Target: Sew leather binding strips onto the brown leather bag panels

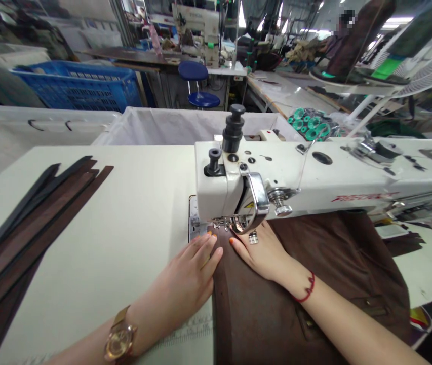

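Left hand point(187, 276), right hand point(265, 252), both at one leather piece point(333, 268), one sewing machine point(314, 182)

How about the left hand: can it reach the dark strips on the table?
Probably yes. The left hand lies flat by the leather, holding nothing, and only bare table lies between it and the strips.

A dark brown leather piece point(333, 263) lies flat under the sewing machine point(345, 177) arm, its left edge at the needle.
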Available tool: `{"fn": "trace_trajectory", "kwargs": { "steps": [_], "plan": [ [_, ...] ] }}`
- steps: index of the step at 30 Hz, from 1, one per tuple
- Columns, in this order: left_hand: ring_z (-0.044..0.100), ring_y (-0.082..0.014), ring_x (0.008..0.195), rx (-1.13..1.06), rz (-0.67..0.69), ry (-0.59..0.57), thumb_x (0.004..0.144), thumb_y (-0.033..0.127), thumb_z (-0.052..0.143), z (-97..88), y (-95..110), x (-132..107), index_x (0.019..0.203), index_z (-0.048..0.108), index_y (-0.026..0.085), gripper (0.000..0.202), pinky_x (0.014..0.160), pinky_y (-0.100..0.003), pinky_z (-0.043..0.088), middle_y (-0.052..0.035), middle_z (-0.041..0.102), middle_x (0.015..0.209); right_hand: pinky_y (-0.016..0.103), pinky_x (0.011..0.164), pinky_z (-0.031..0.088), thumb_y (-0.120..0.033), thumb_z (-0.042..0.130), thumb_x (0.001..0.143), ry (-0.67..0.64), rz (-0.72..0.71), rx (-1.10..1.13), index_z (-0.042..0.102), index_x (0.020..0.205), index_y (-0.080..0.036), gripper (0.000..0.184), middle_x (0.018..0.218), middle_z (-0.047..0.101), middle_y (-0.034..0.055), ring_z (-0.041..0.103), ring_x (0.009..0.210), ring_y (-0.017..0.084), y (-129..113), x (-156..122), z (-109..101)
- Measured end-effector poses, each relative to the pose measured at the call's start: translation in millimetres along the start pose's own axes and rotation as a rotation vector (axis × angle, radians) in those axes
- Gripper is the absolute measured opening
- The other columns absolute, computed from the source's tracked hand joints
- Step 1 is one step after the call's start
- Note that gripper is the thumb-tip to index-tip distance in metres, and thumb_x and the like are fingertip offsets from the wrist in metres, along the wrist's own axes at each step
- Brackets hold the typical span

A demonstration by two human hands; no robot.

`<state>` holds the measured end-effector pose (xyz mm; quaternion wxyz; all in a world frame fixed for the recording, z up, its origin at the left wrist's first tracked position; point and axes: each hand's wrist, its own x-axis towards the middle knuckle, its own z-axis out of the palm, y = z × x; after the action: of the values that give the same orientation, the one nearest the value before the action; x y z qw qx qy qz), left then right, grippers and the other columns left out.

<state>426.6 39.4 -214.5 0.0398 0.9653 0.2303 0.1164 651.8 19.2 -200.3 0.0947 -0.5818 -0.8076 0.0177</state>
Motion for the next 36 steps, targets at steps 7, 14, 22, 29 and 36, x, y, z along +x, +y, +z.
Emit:
{"fn": "trace_trajectory", "kwargs": {
  "steps": [7,14,22,29,36],
  "plan": [
    [0.039,-0.0340,0.130,-0.032,-0.013,-0.021,0.082,0.014,0.049,-1.5,-2.1,2.9,0.132,0.049,0.009,0.050,0.106,-0.051,0.044,-0.0188,0.043,0.140,0.046,0.103,0.032,-0.030,0.044,0.097,0.014,0.008,0.018,0.067,0.103,-0.018,0.027,0.112,0.064,0.0117,0.053,0.110,0.027,2.6,0.3,3.4],
    [0.039,-0.0346,0.131,-0.025,-0.006,-0.019,0.081,0.016,0.051,-0.2,-3.0,1.5,0.132,0.049,0.010,0.052,0.105,-0.051,0.045,-0.0180,0.043,0.141,0.043,0.100,0.033,-0.029,0.047,0.095,-0.003,0.029,0.030,0.066,0.090,-0.019,0.022,0.102,0.065,0.0093,0.054,0.102,0.025,1.4,3.3,-3.0],
    [0.036,-0.0338,0.134,0.022,-0.015,-0.030,0.084,0.017,0.049,-3.3,-2.3,4.1,0.134,0.048,0.008,0.050,0.110,-0.051,0.038,-0.0195,0.041,0.143,0.047,0.112,0.025,-0.030,0.052,0.093,0.096,0.025,0.010,0.062,0.105,-0.014,0.022,0.124,0.057,0.0157,0.044,0.125,0.027,2.9,-1.9,1.5],
    [0.045,-0.0289,0.130,0.103,0.064,-0.032,0.090,0.018,0.045,-5.8,33.3,-27.8,0.131,0.053,0.013,0.042,0.109,-0.047,0.040,-0.0137,0.051,0.139,0.050,0.113,0.029,-0.020,0.054,0.091,0.073,0.007,0.098,0.043,0.138,-0.017,0.048,0.147,0.040,0.0134,0.032,0.138,0.026,-23.9,-82.9,-20.7],
    [0.052,-0.0236,0.126,0.030,0.134,0.093,0.085,0.017,0.050,9.8,53.9,-74.1,0.139,0.046,0.027,0.056,0.103,-0.031,0.046,-0.0048,0.044,0.148,0.030,0.091,0.050,-0.025,0.050,0.095,0.349,0.303,0.191,0.061,0.113,-0.021,0.022,0.111,0.066,0.0060,0.061,0.103,0.017,18.8,-205.4,-66.0]
  ]
}}
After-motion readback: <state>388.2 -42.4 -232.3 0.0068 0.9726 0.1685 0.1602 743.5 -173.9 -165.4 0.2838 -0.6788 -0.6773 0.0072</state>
